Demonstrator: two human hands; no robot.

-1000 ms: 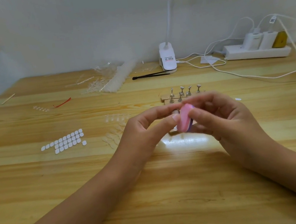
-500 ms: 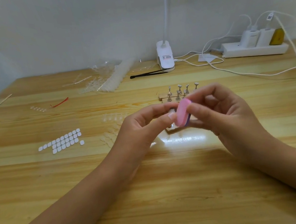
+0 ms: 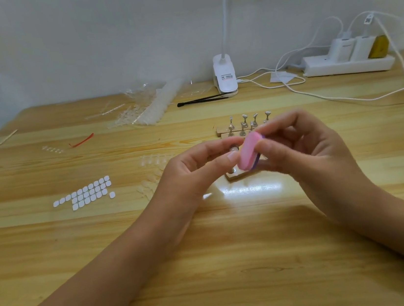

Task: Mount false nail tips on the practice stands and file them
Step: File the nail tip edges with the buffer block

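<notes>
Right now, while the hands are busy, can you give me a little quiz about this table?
1. True or false: the pink file lies flat on the table.
2. Which hand pinches the small metal stand? A) left hand B) right hand C) neither
3. Fill in: the white sticky pads lie to the ____ of both hands.
Key: 1 false, the right hand holds it up off the table. 2 A. 3 left.
</notes>
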